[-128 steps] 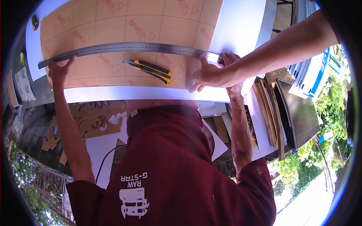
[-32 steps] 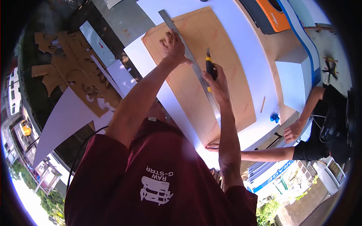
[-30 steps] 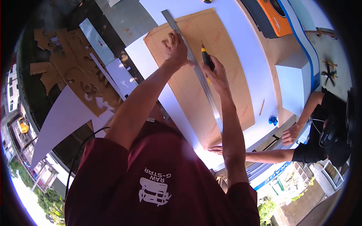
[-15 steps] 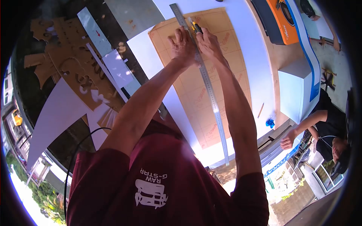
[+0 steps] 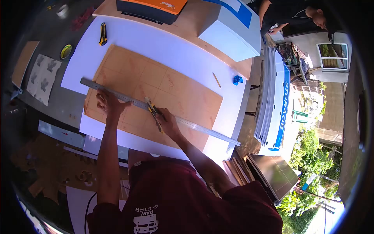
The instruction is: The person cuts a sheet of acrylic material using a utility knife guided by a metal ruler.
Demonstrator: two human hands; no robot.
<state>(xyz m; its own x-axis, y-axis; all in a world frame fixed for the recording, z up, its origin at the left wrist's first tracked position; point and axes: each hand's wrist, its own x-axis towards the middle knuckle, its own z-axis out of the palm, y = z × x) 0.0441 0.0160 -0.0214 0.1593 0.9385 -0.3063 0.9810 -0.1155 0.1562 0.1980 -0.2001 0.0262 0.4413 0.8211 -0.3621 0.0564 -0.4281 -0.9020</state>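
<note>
A long steel ruler (image 5: 194,126) lies slantwise across a brown paper-backed sheet (image 5: 156,84) on a white board (image 5: 163,43). My left hand (image 5: 107,103) presses down on the ruler near its left end. My right hand (image 5: 165,119) grips a yellow-and-black utility knife (image 5: 152,110), its blade end against the ruler's edge near the middle of the sheet.
A second knife (image 5: 103,34) lies at the board's far left corner. A pencil (image 5: 216,79) and a blue scrap (image 5: 237,80) sit at the right. An orange-black case (image 5: 152,7) and a white-blue box (image 5: 233,27) stand behind. Another person (image 5: 292,15) stands at the far right.
The view has swung round, so ruler and sheet now lie crosswise. My right hand with the knife has come back along the ruler toward the middle. The other person's hand has left the ruler's end.
</note>
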